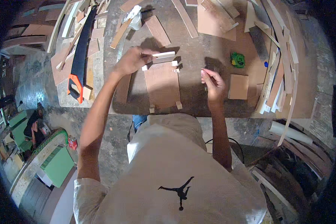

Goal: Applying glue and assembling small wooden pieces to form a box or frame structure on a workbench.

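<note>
My left hand (132, 61) pinches a short pale wooden strip (164, 55) by its left end, just beyond the far edge of a rectangular wooden panel (162, 86). The panel lies flat on the workbench in front of me. Small wooden blocks sit at its corners, among them a near-left block (152, 108) and a far-right block (174, 64). To the right of the panel, my right hand (213, 84) is raised with thumb and fingertips pressed together. Whatever is between those fingertips, if anything, is too small to make out.
A handsaw (79, 63) with an orange handle lies at left among wood offcuts. A green tape measure (237, 59) and a square wood piece (238, 86) are at right, near piled strips (283, 59). A white cup (136, 22) stands at the back.
</note>
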`<state>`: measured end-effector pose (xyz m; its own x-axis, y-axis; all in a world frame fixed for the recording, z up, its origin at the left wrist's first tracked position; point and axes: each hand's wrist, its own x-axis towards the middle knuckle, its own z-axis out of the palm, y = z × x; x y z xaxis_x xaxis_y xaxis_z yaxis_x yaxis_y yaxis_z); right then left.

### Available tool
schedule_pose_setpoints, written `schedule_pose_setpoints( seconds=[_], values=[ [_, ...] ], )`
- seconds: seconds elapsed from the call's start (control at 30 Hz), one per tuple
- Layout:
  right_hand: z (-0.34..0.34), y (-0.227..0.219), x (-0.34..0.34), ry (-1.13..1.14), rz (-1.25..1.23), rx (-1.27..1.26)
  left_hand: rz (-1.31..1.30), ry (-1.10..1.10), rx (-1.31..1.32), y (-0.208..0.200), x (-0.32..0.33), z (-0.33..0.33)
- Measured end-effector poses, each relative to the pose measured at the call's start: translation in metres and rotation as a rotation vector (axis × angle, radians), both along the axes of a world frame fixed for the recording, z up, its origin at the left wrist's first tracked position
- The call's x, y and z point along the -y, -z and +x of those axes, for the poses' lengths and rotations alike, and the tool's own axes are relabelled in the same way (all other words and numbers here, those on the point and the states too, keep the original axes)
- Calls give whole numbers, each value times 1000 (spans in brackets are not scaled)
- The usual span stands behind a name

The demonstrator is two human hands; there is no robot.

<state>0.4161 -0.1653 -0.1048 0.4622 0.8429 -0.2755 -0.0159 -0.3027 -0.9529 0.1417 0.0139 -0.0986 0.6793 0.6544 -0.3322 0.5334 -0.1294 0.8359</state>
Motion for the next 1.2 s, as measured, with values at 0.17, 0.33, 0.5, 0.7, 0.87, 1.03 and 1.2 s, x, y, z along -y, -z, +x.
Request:
schedule_pose_setpoints(
  seconds=[0.17, 0.33, 0.5, 0.7, 0.87, 1.03, 1.2],
  values=[
    [-3, -6, -15, 4, -55, -3, 61, 1, 0, 9, 6, 0],
    [-1, 1, -20, 46, -47, -53, 21, -26, 1, 3, 9, 4],
    [4, 2, -18, 15, -77, 135, 57, -199, 1, -22, 10, 6],
    [0, 7, -29, 75, 295, 9, -174, -723, 219, -70, 31, 8],
    [-7, -14, -26, 83, 276, -141, -244, -896, 264, -78, 76, -3],
    [-23, -36, -25, 20, 225, 25, -560, -1071, 573, -73, 124, -8],
    [-45, -50, -20, 7, 252, 45, -677, -1142, 714, -68, 157, -18]
  ],
)
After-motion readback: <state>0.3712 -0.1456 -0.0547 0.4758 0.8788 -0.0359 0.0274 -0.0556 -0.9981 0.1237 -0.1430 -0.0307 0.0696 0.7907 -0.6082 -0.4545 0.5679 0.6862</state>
